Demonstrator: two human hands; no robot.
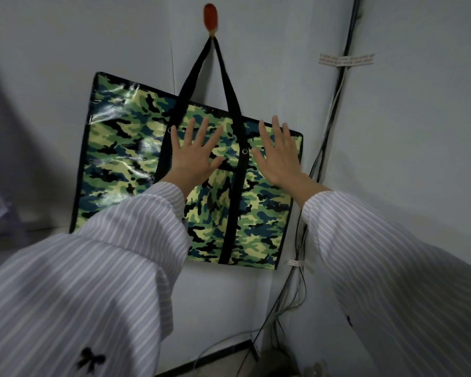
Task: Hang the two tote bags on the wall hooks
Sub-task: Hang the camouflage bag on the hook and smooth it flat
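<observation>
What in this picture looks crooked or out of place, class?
The camouflage tote bags hang askew from one orange hook: the top edge slopes down to the right, and a second bag sticks out behind at the left. Both hands, left and right, lie flat and open against them.

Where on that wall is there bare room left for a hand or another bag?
Bare wall lies left of the hook above the camouflage bag, and between the bag's right edge and the cables. Below the bag it is bare too. The crowded part is the bag front, where the left hand and right hand are spread, and the cable-filled corner.
</observation>
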